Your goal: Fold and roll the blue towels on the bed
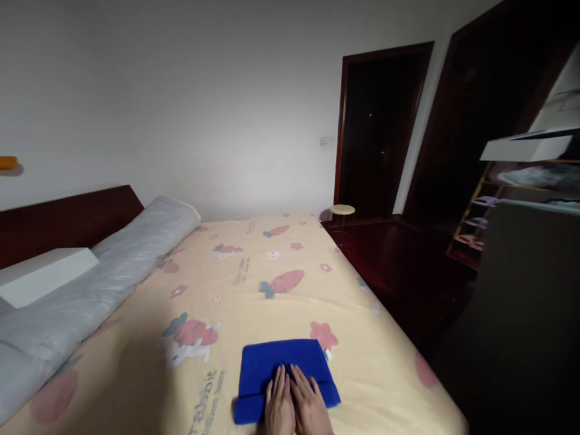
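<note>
A blue cloth [290,353] lies folded on the bed near its front, with a thicker folded band along its near edge. My left hand [280,402] rests palm down on the cloth, fingers stretched forward. Right beside it, my right hand [309,402] also lies flat on the blue cloth, its fingers pointing forward and a little left. The two hands are side by side at the middle of the band. A small white tag [328,354] shows at the cloth's right edge.
The bed [254,314] has a yellow sheet with rabbits and carrots. At left lie a grey rolled quilt [122,260] and a white box [48,275] by the dark headboard [77,214]. Beyond stand a round stool [342,209] and, at right, a shoe rack [473,211].
</note>
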{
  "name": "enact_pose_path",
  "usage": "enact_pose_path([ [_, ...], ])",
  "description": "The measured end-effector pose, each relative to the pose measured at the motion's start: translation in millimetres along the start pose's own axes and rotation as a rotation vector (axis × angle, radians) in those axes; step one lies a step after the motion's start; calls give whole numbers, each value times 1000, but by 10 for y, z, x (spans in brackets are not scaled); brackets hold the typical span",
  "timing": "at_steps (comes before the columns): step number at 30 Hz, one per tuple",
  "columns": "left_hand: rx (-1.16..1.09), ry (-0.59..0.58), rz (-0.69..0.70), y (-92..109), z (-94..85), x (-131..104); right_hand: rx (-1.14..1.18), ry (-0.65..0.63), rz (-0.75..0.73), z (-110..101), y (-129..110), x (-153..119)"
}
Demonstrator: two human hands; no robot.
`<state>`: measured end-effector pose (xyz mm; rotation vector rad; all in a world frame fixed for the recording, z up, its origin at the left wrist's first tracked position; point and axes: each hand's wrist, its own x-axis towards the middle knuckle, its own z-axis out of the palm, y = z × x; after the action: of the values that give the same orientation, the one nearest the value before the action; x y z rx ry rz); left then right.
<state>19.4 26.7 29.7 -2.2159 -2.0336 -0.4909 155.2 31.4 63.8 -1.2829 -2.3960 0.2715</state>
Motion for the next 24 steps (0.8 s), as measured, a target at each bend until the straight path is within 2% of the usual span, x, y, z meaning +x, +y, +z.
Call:
enact_pose_path([
  [2, 15, -1, 71, -36, 95, -127, -1, -16, -34, 38, 28, -110],
  [4, 27, 6, 158, -114, 102, -231, -12, 2, -83, 44, 88, -203],
  [9, -2, 43, 261, -288, -170, -361, -57, 132, -132, -43, 210, -325],
  [12, -37, 34, 244, -329, -369, -376, -64, 153, -118, -107, 269, -360],
  [15, -77, -63, 198, -357, -493, -375, -48, 121, -99, -146, 344, -407],
  [19, -127, -187, 97, -435, -520, -372, -22, 94, -63, -163, 463, -488],
  [24, -177, -186, -34, -620, -468, -370, -17, 58, -43, -191, 605, -561],
])
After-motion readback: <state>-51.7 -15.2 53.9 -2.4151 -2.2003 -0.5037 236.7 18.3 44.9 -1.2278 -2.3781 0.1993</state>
